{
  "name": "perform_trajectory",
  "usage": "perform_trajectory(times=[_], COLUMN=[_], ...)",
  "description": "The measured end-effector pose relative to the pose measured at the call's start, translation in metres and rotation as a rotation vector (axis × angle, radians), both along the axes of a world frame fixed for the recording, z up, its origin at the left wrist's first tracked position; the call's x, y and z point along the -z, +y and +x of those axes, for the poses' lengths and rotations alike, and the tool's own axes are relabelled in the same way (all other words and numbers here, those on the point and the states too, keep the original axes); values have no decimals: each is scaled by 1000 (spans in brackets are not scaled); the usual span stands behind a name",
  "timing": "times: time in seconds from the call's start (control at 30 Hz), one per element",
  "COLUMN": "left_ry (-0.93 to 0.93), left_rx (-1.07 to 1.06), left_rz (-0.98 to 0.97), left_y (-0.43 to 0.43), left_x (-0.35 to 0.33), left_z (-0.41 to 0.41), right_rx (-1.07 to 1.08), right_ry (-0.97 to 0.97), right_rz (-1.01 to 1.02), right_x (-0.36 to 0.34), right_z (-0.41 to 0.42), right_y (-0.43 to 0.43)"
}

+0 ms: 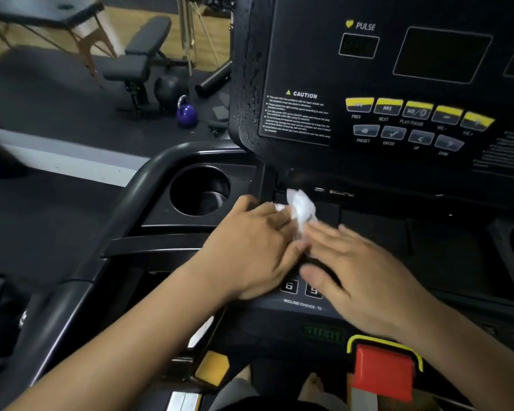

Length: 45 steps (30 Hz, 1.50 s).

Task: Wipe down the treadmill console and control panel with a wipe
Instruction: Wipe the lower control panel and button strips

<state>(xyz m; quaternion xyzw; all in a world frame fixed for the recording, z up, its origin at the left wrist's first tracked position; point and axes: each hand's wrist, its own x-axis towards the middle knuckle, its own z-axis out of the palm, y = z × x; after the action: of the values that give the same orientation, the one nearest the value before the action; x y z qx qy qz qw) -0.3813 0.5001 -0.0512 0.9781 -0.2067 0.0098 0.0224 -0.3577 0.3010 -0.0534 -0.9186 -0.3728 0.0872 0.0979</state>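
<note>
Both hands are working low on the treadmill, at the back edge of the control panel, just right of the cup holder. The wipe is sitting bunched between the 2 sets of fingertips, touching the panel surface below the console.

Grip: the left hand is curling its fingers round the near end of the wipe, pinching it. The right hand is lying flat with fingers straight, tips pressing the wipe's side. It is motion-blurred, so it probably holds nothing.

Step, as I judge it: the wipe is being gathered or re-folded mid-task, with panel wiping underway. Droplets are beading on the console's left bezel, so that part looks undone.

Next move is calling for a firm 1-hand hold and flat strokes across the numbered keys, then up over the console face. It should be staying off the red safety key.

The wipe is crumpled, with its long axis running near-to-far and the free end pointing up toward the console base.
</note>
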Motion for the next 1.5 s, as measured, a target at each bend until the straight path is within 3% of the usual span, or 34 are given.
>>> perform_trajectory(times=[0.2, 0.37, 0.53, 0.67, 0.8, 0.9, 1.1, 1.33, 1.5], left_ry=[-39, -13, -227, -79, -141, -175, -133, -131, -67], left_rx=[69, 22, 207, 320, 369, 346, 161, 47, -41], left_rz=[-60, -81, -71, -144, -210, -235, -527, -563, -632], left_y=[9, 2, 12, 22, 31, 36, 66, 48, 41], left_x=[3, 0, 7, 5, 6, 11, 27, 32, 35], left_z=[14, 40, 39, 45, 57, 60, 4, 8, -61], right_rx=[130, 241, 275, 347, 336, 344, 192, 212, 115], right_ry=[-19, -232, -57, 8, -6, -36, -8, 148, 150], right_rz=[95, 235, 53, 217, 183, 55, 47, 66, 106], right_x=[-2, -5, 6, 2, 1, 2, -9, -7, -12], right_z=[14, 1, 1, -9, 4, 12, -25, 3, -40], right_y=[-7, 25, 30, 18, 23, 40, 54, 68, 40])
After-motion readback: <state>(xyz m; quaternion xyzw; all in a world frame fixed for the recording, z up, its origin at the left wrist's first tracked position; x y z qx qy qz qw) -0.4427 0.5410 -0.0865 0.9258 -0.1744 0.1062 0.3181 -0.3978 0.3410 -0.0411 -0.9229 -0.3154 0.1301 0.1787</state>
